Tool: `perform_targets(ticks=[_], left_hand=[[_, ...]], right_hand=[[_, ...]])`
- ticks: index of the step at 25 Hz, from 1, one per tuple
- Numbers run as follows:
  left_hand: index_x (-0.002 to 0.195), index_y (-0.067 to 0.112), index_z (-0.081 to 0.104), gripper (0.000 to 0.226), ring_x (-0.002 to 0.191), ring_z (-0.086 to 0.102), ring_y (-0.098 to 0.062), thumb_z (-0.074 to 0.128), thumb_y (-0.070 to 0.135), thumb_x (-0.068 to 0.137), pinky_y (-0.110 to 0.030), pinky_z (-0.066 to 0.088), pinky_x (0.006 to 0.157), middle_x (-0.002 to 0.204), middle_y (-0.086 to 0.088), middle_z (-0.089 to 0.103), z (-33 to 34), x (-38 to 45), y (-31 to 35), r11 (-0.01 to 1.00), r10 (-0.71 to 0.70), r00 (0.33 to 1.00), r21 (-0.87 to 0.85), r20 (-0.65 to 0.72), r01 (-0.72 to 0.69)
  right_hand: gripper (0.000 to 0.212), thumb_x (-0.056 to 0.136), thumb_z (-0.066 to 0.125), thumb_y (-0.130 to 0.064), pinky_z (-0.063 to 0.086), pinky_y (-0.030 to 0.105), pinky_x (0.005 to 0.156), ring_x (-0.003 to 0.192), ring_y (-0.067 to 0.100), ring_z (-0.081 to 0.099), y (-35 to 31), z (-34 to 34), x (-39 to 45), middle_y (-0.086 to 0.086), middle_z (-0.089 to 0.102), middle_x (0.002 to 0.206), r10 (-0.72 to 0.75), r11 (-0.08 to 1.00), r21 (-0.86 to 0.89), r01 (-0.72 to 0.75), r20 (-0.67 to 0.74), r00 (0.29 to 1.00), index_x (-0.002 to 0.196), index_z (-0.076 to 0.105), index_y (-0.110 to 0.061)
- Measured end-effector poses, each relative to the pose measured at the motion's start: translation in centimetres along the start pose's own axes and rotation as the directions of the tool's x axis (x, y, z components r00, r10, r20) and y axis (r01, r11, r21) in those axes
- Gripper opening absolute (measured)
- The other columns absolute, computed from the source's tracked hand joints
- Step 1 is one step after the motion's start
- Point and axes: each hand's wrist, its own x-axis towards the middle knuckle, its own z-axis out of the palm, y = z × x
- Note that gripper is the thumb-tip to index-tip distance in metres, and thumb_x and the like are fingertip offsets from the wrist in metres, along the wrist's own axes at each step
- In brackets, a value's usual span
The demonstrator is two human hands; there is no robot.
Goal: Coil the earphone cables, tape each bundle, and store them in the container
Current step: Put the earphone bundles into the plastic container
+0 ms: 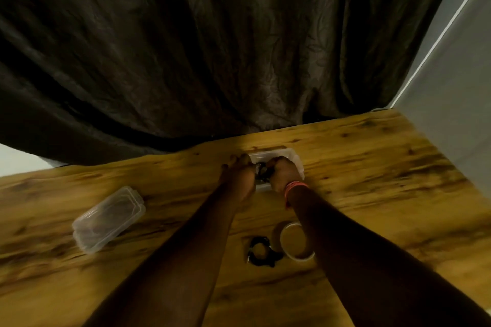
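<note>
A clear plastic container (293, 158) sits on the wooden table near its far edge. Both hands reach into it. My right hand (284, 171) is curled round a coiled black earphone bundle (261, 168) over the container. My left hand (239, 175) rests at the container's left end, its fingers touching the rim beside the bundle. A second coiled black earphone bundle (261, 251) lies on the table nearer to me, between my forearms. A roll of clear tape (295, 240) stands just right of it, partly under my right forearm.
The container's clear lid (109, 219) lies on the table (372, 180) to the left. A dark curtain (212, 48) hangs behind the table's far edge. A pale wall (457, 87) runs along the right side.
</note>
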Motion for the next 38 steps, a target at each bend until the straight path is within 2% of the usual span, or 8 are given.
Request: perform_targets(ticks=[6, 10, 14, 19, 24, 31, 36, 38], left_hand=[[0.139, 0.020, 0.048, 0.042, 0.143, 0.020, -0.037, 0.049, 0.020, 0.097, -0.050, 0.025, 0.113, 0.159, -0.007, 0.018, 0.4, 0.4, 0.1, 1.000, 0.022, 0.999, -0.022, 0.038, -0.022], [0.128, 0.020, 0.056, 0.036, 0.126, 0.045, -0.028, 0.060, 0.023, 0.093, -0.038, 0.044, 0.097, 0.139, -0.005, 0.045, 1.0, -3.0, -0.9, 0.935, -0.100, 0.955, -0.355, -0.279, -0.006], [0.114, 0.021, 0.060, 0.023, 0.101, 0.059, -0.015, 0.056, 0.034, 0.095, -0.029, 0.051, 0.083, 0.116, 0.000, 0.058, 3.9, -8.9, -1.2, 0.833, -0.182, 0.983, -0.535, -0.027, 0.140], [0.133, 0.020, 0.051, 0.048, 0.136, 0.041, -0.025, 0.058, 0.026, 0.086, -0.039, 0.044, 0.105, 0.151, -0.002, 0.039, 6.9, -11.9, 0.5, 0.941, -0.096, 0.986, -0.310, 0.136, 0.134], [0.129, 0.021, 0.056, 0.037, 0.124, 0.052, -0.020, 0.057, 0.019, 0.091, -0.032, 0.047, 0.097, 0.138, -0.001, 0.053, 7.6, -12.9, 0.9, 0.923, -0.122, 0.988, -0.356, 0.095, 0.148], [0.105, 0.021, 0.063, 0.011, 0.088, 0.064, -0.012, 0.058, 0.027, 0.097, -0.023, 0.049, 0.071, 0.097, 0.006, 0.065, 0.9, -11.0, 2.3, 0.535, -0.221, 0.974, -0.828, 0.052, 0.166], [0.099, 0.016, 0.064, 0.007, 0.099, 0.062, -0.019, 0.058, 0.019, 0.097, -0.034, 0.049, 0.086, 0.108, -0.005, 0.068, -3.5, -3.8, 3.7, 0.455, -0.279, 0.959, -0.886, -0.052, 0.085], [0.109, 0.012, 0.065, 0.022, 0.108, 0.060, -0.020, 0.052, 0.002, 0.093, -0.032, 0.047, 0.093, 0.119, -0.009, 0.067, -3.7, -1.6, 3.9, 0.544, -0.188, 0.978, -0.839, -0.093, 0.025]], right_hand=[[0.036, 0.102, 0.044, -0.015, 0.035, 0.035, 0.111, 0.129, 0.030, 0.050, 0.3, 0.0, 0.4, 0.017, 0.054, 0.138, -0.121, 0.924, -0.343, 0.167, 0.150, 0.981, 0.134, 0.054, -0.004], [0.040, 0.091, 0.053, -0.008, 0.039, 0.036, 0.110, 0.127, 0.028, 0.050, 2.0, -1.3, -0.2, 0.011, 0.055, 0.137, -0.292, 0.943, -0.207, 0.259, -0.150, 0.944, 0.130, 0.057, -0.010], [0.016, 0.091, 0.057, -0.019, 0.054, 0.033, 0.078, 0.095, 0.023, 0.065, 4.7, 1.3, -6.3, 0.003, 0.066, 0.103, -0.518, 0.837, -0.276, 0.473, -0.122, 0.847, 0.105, 0.065, -0.018], [0.029, 0.065, 0.071, -0.042, 0.053, 0.030, 0.053, 0.071, 0.020, 0.067, 6.4, 6.2, -10.7, -0.003, 0.069, 0.078, -0.518, 0.721, -0.452, 0.524, 0.150, 0.842, 0.085, 0.071, -0.022], [0.050, 0.090, 0.059, -0.041, 0.044, 0.041, 0.099, 0.119, 0.030, 0.050, 5.1, 6.9, -10.7, 0.008, 0.058, 0.127, -0.407, 0.730, -0.465, 0.501, 0.294, 0.865, 0.133, 0.053, -0.015], [0.007, 0.090, 0.056, -0.025, 0.047, 0.037, 0.068, 0.076, 0.020, 0.056, 3.9, 1.3, -9.4, 0.002, 0.060, 0.083, -0.387, 0.921, 0.062, 0.385, 0.014, 0.922, 0.086, 0.061, -0.023], [0.015, 0.085, 0.061, -0.008, 0.051, 0.035, 0.070, 0.081, 0.029, 0.062, 3.1, -5.3, -2.4, 0.010, 0.066, 0.088, -0.268, 0.958, 0.073, 0.279, -0.127, 0.955, 0.088, 0.049, -0.016], [0.012, 0.085, 0.059, -0.010, 0.052, 0.038, 0.074, 0.087, 0.033, 0.064, 3.1, -5.9, 0.1, 0.014, 0.066, 0.092, -0.248, 0.969, -0.036, 0.245, -0.142, 0.958, 0.092, 0.050, -0.016]])
